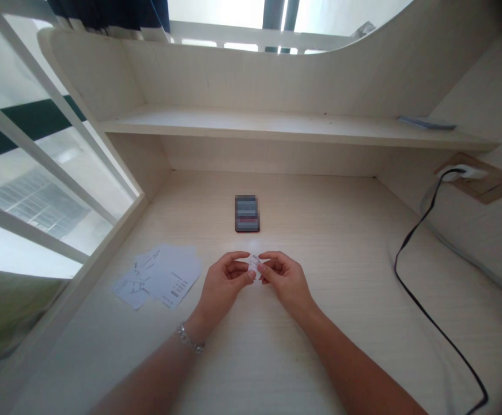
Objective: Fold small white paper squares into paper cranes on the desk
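Between my two hands is a small piece of white paper with dark printing, held a little above the desk. My left hand pinches its left side between thumb and fingers; a silver chain bracelet circles that wrist. On the paper's right side my right hand is closed in a pinch, thumb over the front. Part of the paper is hidden by my fingers. Just beyond the hands a phone with a blurred screen lies flat on the desk. Several white printed sheets lie overlapping to the left of my left hand.
A black cable runs down the desk's right side from a plug in the wall socket. Above the desk's back is a shelf with a flat thin item at its right. White rails border the left side.
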Demonstrator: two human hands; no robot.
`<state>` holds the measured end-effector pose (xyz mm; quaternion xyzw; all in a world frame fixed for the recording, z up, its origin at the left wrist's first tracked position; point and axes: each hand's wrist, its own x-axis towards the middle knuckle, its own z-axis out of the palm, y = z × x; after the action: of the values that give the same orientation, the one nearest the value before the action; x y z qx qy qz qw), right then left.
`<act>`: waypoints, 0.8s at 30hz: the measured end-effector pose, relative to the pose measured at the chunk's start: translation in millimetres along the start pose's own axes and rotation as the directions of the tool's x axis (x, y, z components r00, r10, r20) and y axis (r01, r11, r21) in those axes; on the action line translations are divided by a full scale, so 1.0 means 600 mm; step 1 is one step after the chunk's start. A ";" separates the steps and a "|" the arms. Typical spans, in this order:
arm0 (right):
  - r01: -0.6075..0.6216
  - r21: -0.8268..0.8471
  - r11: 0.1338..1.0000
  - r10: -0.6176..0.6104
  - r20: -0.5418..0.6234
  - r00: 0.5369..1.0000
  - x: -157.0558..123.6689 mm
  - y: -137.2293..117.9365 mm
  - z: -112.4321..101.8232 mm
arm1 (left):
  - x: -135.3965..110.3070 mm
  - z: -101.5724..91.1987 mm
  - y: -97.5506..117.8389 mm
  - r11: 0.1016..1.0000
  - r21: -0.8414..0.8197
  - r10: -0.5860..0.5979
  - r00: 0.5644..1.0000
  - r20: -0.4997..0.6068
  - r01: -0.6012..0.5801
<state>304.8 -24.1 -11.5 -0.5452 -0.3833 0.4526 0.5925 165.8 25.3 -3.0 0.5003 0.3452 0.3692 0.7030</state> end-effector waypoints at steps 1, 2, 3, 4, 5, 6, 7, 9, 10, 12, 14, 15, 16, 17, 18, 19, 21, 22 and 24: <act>0.006 -0.001 1.000 -0.006 0.005 1.000 0.000 -0.001 0.000 | 0.000 0.000 0.000 1.000 0.017 0.013 1.000 -0.009 -0.013; 0.012 -0.002 1.000 -0.012 0.009 1.000 0.000 -0.002 -0.001 | 0.001 -0.001 0.000 0.999 0.034 0.024 1.000 -0.020 -0.023; 0.017 -0.001 1.000 -0.017 0.011 1.000 -0.001 -0.003 0.000 | 0.001 -0.002 0.000 0.998 0.047 0.031 0.999 -0.027 -0.030; 0.022 0.001 1.000 -0.022 0.009 1.000 -0.001 -0.003 0.000 | 0.002 -0.003 0.000 0.998 0.057 0.035 0.999 -0.032 -0.034; 0.026 0.004 1.000 -0.026 0.006 1.000 -0.002 -0.004 0.001 | 0.002 -0.003 -0.001 0.997 0.064 0.039 0.998 -0.040 -0.036; 0.030 0.006 1.000 -0.030 -0.001 1.000 -0.003 -0.005 0.002 | 0.002 -0.004 -0.001 0.997 0.068 0.040 0.998 -0.048 -0.037; 0.032 0.008 0.999 -0.032 -0.010 0.999 -0.004 -0.005 0.003 | 0.002 -0.004 -0.001 0.997 0.069 0.039 0.998 -0.053 -0.036; 0.034 0.006 0.999 -0.033 -0.030 0.999 -0.005 -0.006 0.004 | 0.001 -0.004 0.000 0.997 0.066 0.035 0.998 -0.059 -0.031; 0.031 0.003 1.000 -0.031 -0.038 0.999 -0.005 -0.006 0.005 | 0.001 -0.004 0.000 0.998 0.062 0.032 0.998 -0.063 -0.028; 0.020 -0.006 1.000 -0.020 -0.041 0.999 -0.005 -0.006 0.005 | 0.001 -0.004 0.000 0.998 0.051 0.028 0.997 -0.069 -0.024; 0.011 -0.007 1.000 -0.011 -0.034 0.999 -0.004 -0.004 0.004 | 0.002 -0.004 0.000 0.998 0.054 0.030 0.998 -0.063 -0.026; 0.006 -0.001 1.000 -0.006 -0.028 1.000 -0.003 -0.003 0.003 | 0.002 -0.004 -0.001 0.997 0.068 0.031 0.998 -0.057 -0.027; -0.001 0.010 1.000 0.001 -0.020 1.000 -0.002 -0.002 0.002 | 0.002 -0.004 -0.001 0.996 0.089 0.030 0.998 -0.050 -0.025; -0.010 0.025 1.000 0.010 -0.012 1.000 -0.001 -0.002 0.001 | 0.003 -0.005 -0.001 0.993 0.116 0.028 0.999 -0.045 -0.023; -0.021 0.045 0.999 0.022 -0.003 1.000 0.000 -0.001 0.000 | 0.003 -0.005 -0.002 0.990 0.143 0.025 0.999 -0.042 -0.019; -0.034 0.066 0.997 0.034 0.007 0.999 0.001 -0.001 -0.001 | 0.003 -0.006 -0.002 0.986 0.165 0.022 0.999 -0.043 -0.015; -0.065 0.102 0.993 0.061 0.036 0.997 0.000 -0.004 -0.003 | 0.002 -0.007 -0.002 0.979 0.205 0.019 0.999 -0.045 -0.009; -0.083 0.117 0.990 0.077 0.056 0.995 0.000 -0.006 -0.003 | 0.002 -0.007 -0.002 0.974 0.224 0.023 0.999 -0.045 -0.012; -0.131 0.144 0.981 0.117 0.102 0.988 -0.001 -0.010 -0.004 | 0.000 -0.008 -0.001 0.963 0.267 0.048 0.998 -0.044 -0.035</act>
<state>307.5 -25.4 -5.8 -0.5003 -0.3407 0.5409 0.5840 162.1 27.3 -4.9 0.5880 0.3987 0.3465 0.6126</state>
